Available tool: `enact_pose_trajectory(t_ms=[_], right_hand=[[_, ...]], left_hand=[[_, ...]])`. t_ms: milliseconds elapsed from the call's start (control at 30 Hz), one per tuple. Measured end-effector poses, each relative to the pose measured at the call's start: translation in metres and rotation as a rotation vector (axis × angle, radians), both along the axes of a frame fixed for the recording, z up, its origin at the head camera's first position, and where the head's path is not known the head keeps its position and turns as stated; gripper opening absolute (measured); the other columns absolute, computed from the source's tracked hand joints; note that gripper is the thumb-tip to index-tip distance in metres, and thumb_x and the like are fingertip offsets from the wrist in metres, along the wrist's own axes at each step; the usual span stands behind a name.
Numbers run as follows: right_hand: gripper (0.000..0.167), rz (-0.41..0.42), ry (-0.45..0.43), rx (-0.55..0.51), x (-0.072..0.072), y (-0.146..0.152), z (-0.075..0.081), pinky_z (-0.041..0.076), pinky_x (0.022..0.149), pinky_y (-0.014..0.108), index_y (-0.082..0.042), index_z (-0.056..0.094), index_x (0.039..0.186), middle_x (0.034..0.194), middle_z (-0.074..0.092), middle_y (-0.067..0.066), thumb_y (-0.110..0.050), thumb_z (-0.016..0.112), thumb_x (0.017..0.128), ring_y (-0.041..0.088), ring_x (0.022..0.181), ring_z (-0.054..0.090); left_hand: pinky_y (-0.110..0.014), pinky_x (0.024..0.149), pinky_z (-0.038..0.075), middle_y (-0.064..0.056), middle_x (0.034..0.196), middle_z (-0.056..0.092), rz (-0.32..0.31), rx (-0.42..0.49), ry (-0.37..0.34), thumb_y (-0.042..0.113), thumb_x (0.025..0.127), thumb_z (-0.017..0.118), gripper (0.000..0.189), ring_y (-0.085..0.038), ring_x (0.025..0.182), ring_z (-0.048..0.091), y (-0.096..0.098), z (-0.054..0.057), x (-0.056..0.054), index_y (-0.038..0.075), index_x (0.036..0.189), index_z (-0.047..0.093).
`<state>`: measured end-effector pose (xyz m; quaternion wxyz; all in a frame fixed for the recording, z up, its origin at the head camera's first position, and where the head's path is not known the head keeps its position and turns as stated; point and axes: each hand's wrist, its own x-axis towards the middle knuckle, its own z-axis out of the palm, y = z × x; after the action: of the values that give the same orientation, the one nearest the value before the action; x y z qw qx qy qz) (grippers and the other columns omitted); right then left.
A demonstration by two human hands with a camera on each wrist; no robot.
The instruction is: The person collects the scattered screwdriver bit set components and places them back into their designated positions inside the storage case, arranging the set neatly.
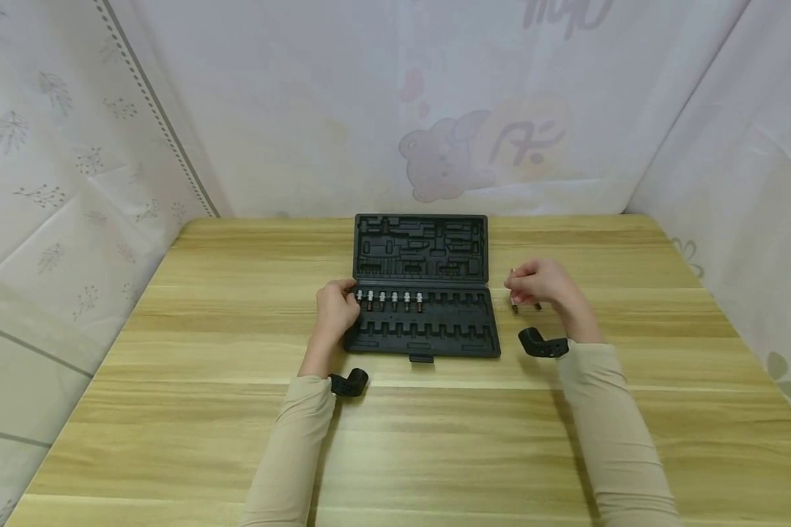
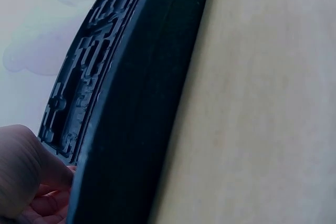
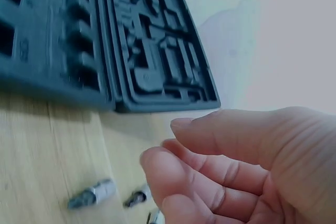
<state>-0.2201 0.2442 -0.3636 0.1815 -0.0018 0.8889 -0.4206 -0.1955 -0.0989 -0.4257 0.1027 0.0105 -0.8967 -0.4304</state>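
Observation:
A black molded bit-socket case (image 1: 422, 341) lies opened out on the wooden table, its lid leaning back behind the base. Several silver bit sockets (image 1: 395, 301) stand side by side in the left part of its upper row. My left hand (image 1: 337, 307) grips the case's left edge near the hinge; in the left wrist view its curled fingers (image 2: 50, 205) are partly hidden behind the case's side. To the right of the case, my right hand (image 1: 539, 282) hovers over loose bit sockets (image 3: 92, 193). Its thumb and fingers are bent but parted, with nothing seen between them.
The lower row of slots (image 1: 428, 331) in the case base holds no bit sockets. A black latch (image 1: 421, 359) sticks out at the case's front. Black camera mounts (image 1: 542, 344) sit on both wrists. A printed curtain (image 1: 303, 110) hangs behind the table.

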Motion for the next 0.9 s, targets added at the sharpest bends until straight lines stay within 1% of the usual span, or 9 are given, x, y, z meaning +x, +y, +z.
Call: enact_pose_trajectory(t_ms=[167, 367, 633, 767, 900], right_hand=[[0.029, -0.04, 0.008, 0.004, 0.0, 0.011, -0.005, 0.054, 0.063, 0.032, 0.016, 0.057, 0.106, 0.073, 0.066, 0.005, -0.01, 0.057, 0.091, 0.014, 0.065, 0.063], [0.027, -0.111, 0.05, 0.062, 0.001, 0.021, -0.01, 0.053, 0.063, 0.03, 0.012, 0.06, 0.103, 0.076, 0.066, 0.007, -0.011, 0.059, 0.09, 0.014, 0.068, 0.061], [0.022, -0.176, 0.072, 0.104, 0.0, 0.029, -0.018, 0.051, 0.057, 0.026, 0.011, 0.061, 0.095, 0.071, 0.063, 0.004, -0.01, 0.062, 0.086, 0.011, 0.061, 0.059], [0.02, -0.19, 0.087, 0.147, -0.001, 0.033, -0.02, 0.048, 0.054, 0.025, 0.01, 0.062, 0.091, 0.068, 0.061, 0.004, -0.009, 0.065, 0.083, 0.011, 0.059, 0.057], [0.019, -0.182, 0.088, 0.187, -0.001, 0.035, -0.02, 0.046, 0.053, 0.024, 0.009, 0.062, 0.087, 0.068, 0.061, 0.004, -0.008, 0.067, 0.08, 0.011, 0.059, 0.056]], left_hand=[[-0.041, 0.072, 0.051, -0.024, 0.098, 0.066, -0.003, 0.008, 0.007, -0.01, 0.081, 0.05, 0.032, -0.032, 0.084, 0.063, 0.0, -0.001, 0.0, -0.01, 0.11, 0.065], [-0.041, 0.073, 0.05, -0.024, 0.1, 0.065, -0.004, 0.012, -0.002, -0.009, 0.082, 0.05, 0.032, -0.031, 0.085, 0.063, 0.0, -0.001, 0.0, -0.009, 0.11, 0.065], [-0.041, 0.073, 0.051, -0.024, 0.101, 0.065, -0.008, 0.011, 0.006, -0.009, 0.082, 0.051, 0.032, -0.031, 0.085, 0.063, 0.0, -0.002, -0.001, -0.009, 0.11, 0.065], [-0.041, 0.073, 0.051, -0.024, 0.101, 0.066, -0.013, 0.011, 0.0, -0.009, 0.082, 0.05, 0.032, -0.032, 0.085, 0.063, 0.0, -0.001, 0.0, -0.009, 0.111, 0.065], [-0.041, 0.074, 0.05, -0.024, 0.101, 0.065, -0.013, 0.016, -0.003, -0.009, 0.082, 0.05, 0.032, -0.032, 0.085, 0.063, 0.0, 0.0, 0.001, -0.009, 0.111, 0.065]])
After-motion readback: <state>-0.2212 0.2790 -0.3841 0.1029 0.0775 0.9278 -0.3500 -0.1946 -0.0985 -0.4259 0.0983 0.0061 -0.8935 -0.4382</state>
